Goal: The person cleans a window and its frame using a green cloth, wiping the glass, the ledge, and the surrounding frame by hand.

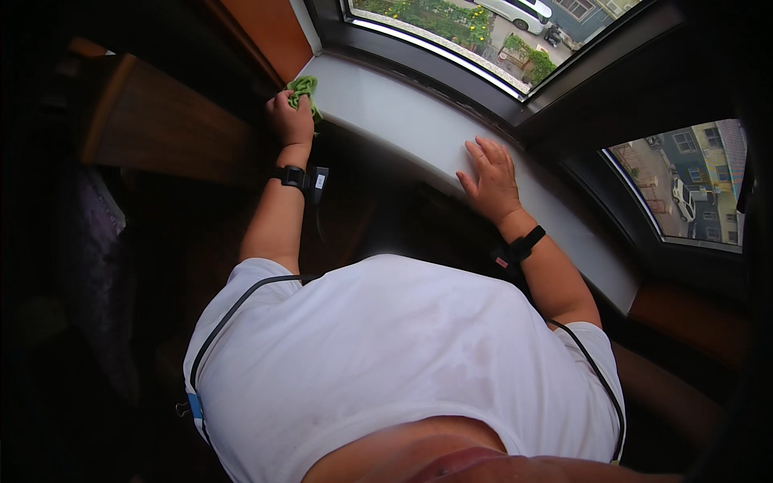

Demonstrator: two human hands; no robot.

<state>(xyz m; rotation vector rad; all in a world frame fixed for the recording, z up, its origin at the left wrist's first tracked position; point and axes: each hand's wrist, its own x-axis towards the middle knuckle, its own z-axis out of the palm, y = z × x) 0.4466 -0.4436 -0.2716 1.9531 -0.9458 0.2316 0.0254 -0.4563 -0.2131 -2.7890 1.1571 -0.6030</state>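
My left hand (pixel 291 121) grips a crumpled green cloth (pixel 304 90) at the far left end of a white windowsill (pixel 392 111). The cloth bunches out past my fingers, by the sill's front corner and the orange-brown wooden panel. Resting on the sill farther right, my right hand (pixel 492 175) lies palm down with its fingers spread and holds nothing. Its fingertips point towards the window frame. Both wrists wear black straps with small devices.
Dark window frames (pixel 435 66) rise behind the sill, with plants and a parked car outside. An orange-brown wooden panel (pixel 272 36) borders the sill's left end. A wooden furniture piece (pixel 172 118) stands left of my left arm. Black cables (pixel 226 311) run along my sleeves.
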